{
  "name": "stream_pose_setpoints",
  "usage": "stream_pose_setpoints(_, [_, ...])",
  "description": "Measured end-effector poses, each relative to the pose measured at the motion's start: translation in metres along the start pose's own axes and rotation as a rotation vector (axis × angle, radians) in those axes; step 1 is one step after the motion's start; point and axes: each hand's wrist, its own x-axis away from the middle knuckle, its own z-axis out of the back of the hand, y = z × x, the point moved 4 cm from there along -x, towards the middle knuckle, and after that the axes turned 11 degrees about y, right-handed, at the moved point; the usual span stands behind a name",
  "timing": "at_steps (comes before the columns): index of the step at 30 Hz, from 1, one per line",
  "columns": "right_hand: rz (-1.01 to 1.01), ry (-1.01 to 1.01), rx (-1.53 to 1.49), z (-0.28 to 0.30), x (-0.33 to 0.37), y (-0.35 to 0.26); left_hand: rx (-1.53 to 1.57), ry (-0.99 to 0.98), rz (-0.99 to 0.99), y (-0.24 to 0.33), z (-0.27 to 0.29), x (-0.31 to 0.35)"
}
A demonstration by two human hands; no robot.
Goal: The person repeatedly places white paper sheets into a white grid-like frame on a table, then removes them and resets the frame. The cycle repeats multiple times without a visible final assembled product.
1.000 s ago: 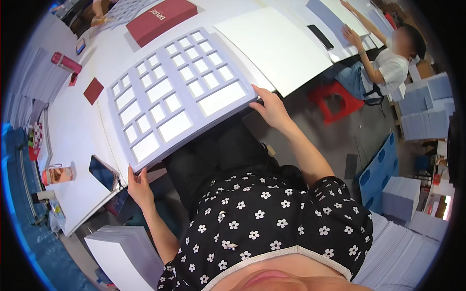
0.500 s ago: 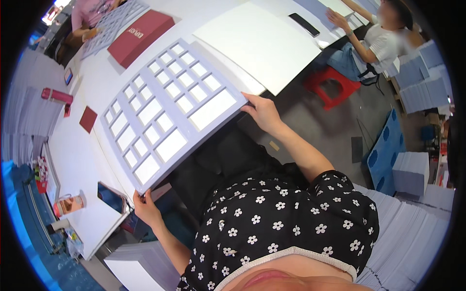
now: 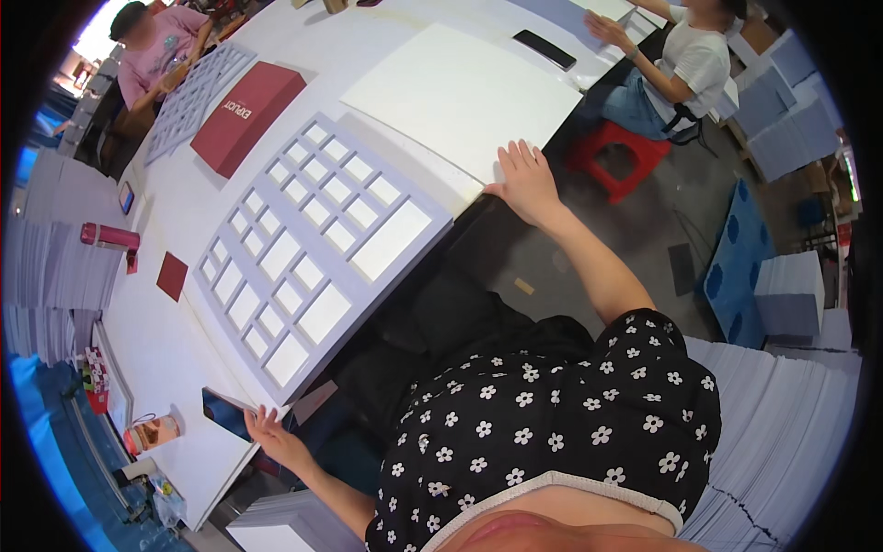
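A pale lavender-grey grid board with rectangular openings of several sizes lies on the white table, along its near edge. White shows through the openings. Neither hand holds it. My left hand is open with fingers apart, just off the board's near left corner and beside a dark, flat, glossy object. Fingers spread, my right hand is at the near edge of a large white sheet, past the board's right corner. Whether its palm presses on the sheet, I cannot tell.
Behind the board lies a dark red box; a black phone is beyond the sheet. A pink flask and a jar stand left. Two people sit across the table, one on a red stool. Board stacks rise at right.
Both hands have let go of the grid board and opened. The board now rests slightly lower in view. My right hand has moved up toward the white sheet, my left down from the corner.
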Motion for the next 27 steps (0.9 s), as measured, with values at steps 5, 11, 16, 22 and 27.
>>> stream_pose_setpoints(5, [-0.032, -0.399, -0.069, -0.023, 0.003, 0.004, 0.091, 0.16, -0.08, 0.03, -0.003, -0.006])
stream_pose_setpoints(11, [0.08, -0.103, 0.088, 0.018, -0.037, 0.013, 0.23, 0.171, -0.202, 0.059, -0.009, 0.001])
stream_pose_setpoints(16, [0.034, -0.048, 0.01, 0.044, 0.001, 0.027, 0.275, 0.233, -0.141, 0.055, 0.002, 0.002])
stream_pose_setpoints(22, [-0.918, 0.152, -0.538, 0.004, 0.083, 0.063, 0.358, 0.242, -0.141, 0.088, -0.012, 0.001])
stream_pose_setpoints(27, [-1.716, -0.206, -1.374, -0.018, 0.081, 0.034, 0.437, 0.134, -0.19, 0.108, -0.025, -0.002])
